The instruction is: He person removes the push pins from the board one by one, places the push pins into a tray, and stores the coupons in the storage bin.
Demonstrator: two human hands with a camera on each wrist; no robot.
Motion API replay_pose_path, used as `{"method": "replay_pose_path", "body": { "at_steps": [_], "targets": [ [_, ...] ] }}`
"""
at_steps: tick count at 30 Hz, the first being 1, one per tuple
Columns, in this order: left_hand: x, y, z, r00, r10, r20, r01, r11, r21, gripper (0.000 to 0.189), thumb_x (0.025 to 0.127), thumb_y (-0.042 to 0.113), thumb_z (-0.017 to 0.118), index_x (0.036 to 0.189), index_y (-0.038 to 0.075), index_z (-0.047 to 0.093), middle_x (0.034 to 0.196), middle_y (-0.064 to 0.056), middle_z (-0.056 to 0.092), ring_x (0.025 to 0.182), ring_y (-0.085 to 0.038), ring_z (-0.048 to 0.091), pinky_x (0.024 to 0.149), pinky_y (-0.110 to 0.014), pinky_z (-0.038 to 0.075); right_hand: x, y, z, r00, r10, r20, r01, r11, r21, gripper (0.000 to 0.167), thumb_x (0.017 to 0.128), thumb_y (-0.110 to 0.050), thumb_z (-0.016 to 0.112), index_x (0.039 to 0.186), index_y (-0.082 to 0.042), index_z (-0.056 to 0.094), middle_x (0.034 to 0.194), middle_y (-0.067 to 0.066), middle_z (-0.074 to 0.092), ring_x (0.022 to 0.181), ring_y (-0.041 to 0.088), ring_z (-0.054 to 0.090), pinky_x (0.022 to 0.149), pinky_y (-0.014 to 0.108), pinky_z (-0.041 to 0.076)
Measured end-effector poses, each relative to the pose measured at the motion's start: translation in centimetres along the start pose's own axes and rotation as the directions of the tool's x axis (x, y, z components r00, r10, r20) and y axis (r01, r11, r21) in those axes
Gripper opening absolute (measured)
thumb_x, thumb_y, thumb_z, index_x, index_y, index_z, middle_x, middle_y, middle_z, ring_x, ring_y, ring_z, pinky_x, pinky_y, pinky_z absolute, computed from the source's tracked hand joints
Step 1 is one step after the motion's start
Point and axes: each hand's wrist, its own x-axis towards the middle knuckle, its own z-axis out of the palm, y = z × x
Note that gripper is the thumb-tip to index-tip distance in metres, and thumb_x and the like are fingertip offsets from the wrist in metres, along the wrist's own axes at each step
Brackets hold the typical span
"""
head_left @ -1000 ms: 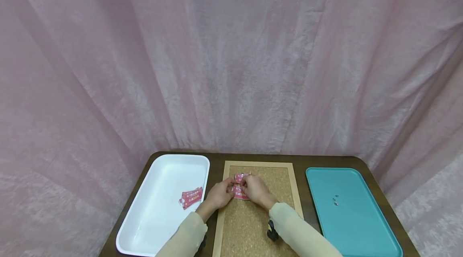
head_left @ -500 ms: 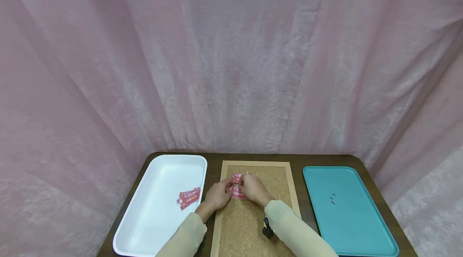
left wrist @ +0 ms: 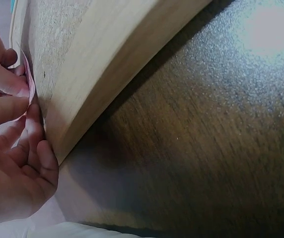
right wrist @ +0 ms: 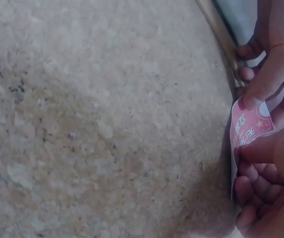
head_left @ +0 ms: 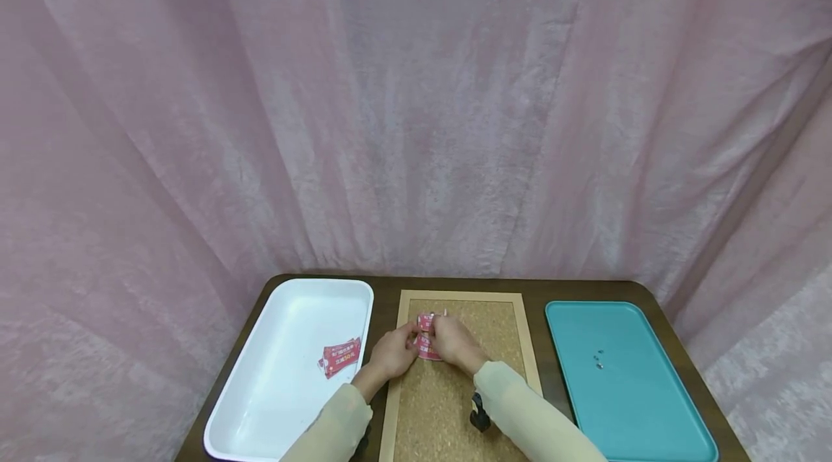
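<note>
A pink-red paper coupon (head_left: 427, 349) with white print lies over the upper left of the cork board (head_left: 474, 404). My left hand (head_left: 394, 351) pinches its left side, thumb on top, as the right wrist view shows on the coupon (right wrist: 253, 119). My right hand (head_left: 455, 341) pinches the other side, its thumb on the print and its remaining fingers curled beneath. The coupon bows between the two hands. Just above it on the board is another coupon (head_left: 425, 320), partly covered by my right hand. In the left wrist view only the held coupon's edge (left wrist: 31, 82) shows.
On the left, a white tray (head_left: 224, 390) contains several overlapping coupons (head_left: 341, 356). A teal tray (head_left: 643, 404) on the right bears a few small shiny pieces (head_left: 599, 366). The board's wooden frame (head_left: 529, 346) rises at its edges. A pink curtain (head_left: 416, 123) hangs behind the table.
The head view has shifted slightly. Both hands stay at the same coupon, with only slight movement of the right hand's fingers over it.
</note>
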Motion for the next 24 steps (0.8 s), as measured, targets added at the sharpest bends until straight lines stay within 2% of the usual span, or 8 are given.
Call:
{"method": "replay_pose_path", "body": {
  "at_steps": [3,6,9,10,16,22,23,24],
  "targets": [
    [0.1,-0.7,0.3,0.998,0.052,-0.027,-0.053,0.998,-0.022,0.032,0.093,0.009,0.07,0.125,0.008,0.067,0.072,0.006,0.056,0.063,-0.011,0.048,0.057,-0.031,0.036,0.0,-0.1,-0.1,1.0,0.003,-0.002,-0.003,1.0,-0.012,0.025,0.098,-0.009,0.071,0.076,-0.012,0.059,0.069,-0.002,0.055,0.06,0.011,0.048,0.053,0.026,0.04],
    [0.1,-0.9,0.3,0.997,0.067,-0.039,-0.068,0.997,-0.029,0.036,0.091,0.007,0.069,0.127,0.006,0.067,0.07,0.007,0.054,0.061,-0.011,0.047,0.055,-0.031,0.035,0.1,-0.2,-0.2,1.0,-0.007,-0.003,0.007,1.0,-0.021,0.024,0.097,-0.008,0.071,0.077,-0.01,0.059,0.069,-0.001,0.055,0.06,0.012,0.048,0.054,0.027,0.04],
    [0.2,-1.0,0.4,0.998,0.05,-0.035,-0.051,0.998,-0.023,0.036,0.092,0.008,0.068,0.128,0.006,0.067,0.069,0.006,0.054,0.061,-0.012,0.047,0.055,-0.031,0.034,0.3,-0.1,-0.1,1.0,-0.014,0.002,0.014,1.0,-0.012,0.022,0.096,-0.007,0.07,0.078,-0.01,0.059,0.069,-0.001,0.056,0.061,0.012,0.049,0.054,0.027,0.041],
    [0.0,-0.5,0.2,1.0,0.019,-0.022,-0.02,1.0,-0.024,0.037,0.09,0.006,0.069,0.127,0.004,0.067,0.069,0.005,0.055,0.06,-0.013,0.048,0.055,-0.032,0.036,0.4,0.0,-0.1,1.0,-0.013,0.007,0.013,1.0,-0.003,0.021,0.096,-0.006,0.07,0.079,-0.01,0.059,0.069,-0.001,0.056,0.061,0.012,0.049,0.055,0.027,0.041],
    [0.3,-0.8,0.6,0.998,0.031,-0.046,-0.032,0.999,-0.013,0.034,0.09,0.008,0.07,0.124,0.006,0.068,0.068,0.007,0.053,0.059,-0.012,0.047,0.054,-0.034,0.036,0.7,0.5,0.2,1.0,-0.016,0.011,0.015,0.999,0.039,0.019,0.096,-0.005,0.07,0.08,-0.009,0.059,0.07,0.0,0.056,0.061,0.012,0.05,0.054,0.027,0.041],
    [0.2,-0.5,0.5,1.0,-0.017,-0.024,0.017,1.0,-0.016,0.029,0.093,0.01,0.072,0.121,0.009,0.068,0.07,0.004,0.054,0.061,-0.013,0.047,0.055,-0.031,0.034,0.6,0.5,0.3,1.0,-0.023,0.016,0.022,0.999,0.026,0.015,0.095,-0.005,0.072,0.085,-0.008,0.061,0.073,0.0,0.058,0.063,0.012,0.052,0.054,0.026,0.042],
    [0.2,-0.5,0.4,1.0,-0.017,-0.024,0.017,1.0,-0.02,0.028,0.093,0.009,0.072,0.121,0.009,0.068,0.07,0.004,0.054,0.061,-0.013,0.048,0.055,-0.032,0.035,0.6,0.5,0.3,1.0,-0.024,0.018,0.023,0.999,0.027,0.014,0.094,-0.005,0.072,0.086,-0.007,0.061,0.073,0.0,0.058,0.064,0.012,0.052,0.054,0.026,0.042],
    [0.4,-1.4,1.1,0.999,0.016,-0.043,-0.017,1.0,-0.021,0.026,0.096,0.015,0.072,0.121,0.011,0.068,0.071,0.006,0.054,0.061,-0.013,0.047,0.056,-0.032,0.035,0.5,0.5,0.3,1.0,-0.023,0.02,0.023,0.999,0.031,0.014,0.094,-0.004,0.072,0.087,-0.007,0.061,0.074,0.0,0.058,0.064,0.012,0.052,0.054,0.026,0.042]
  ]
}}
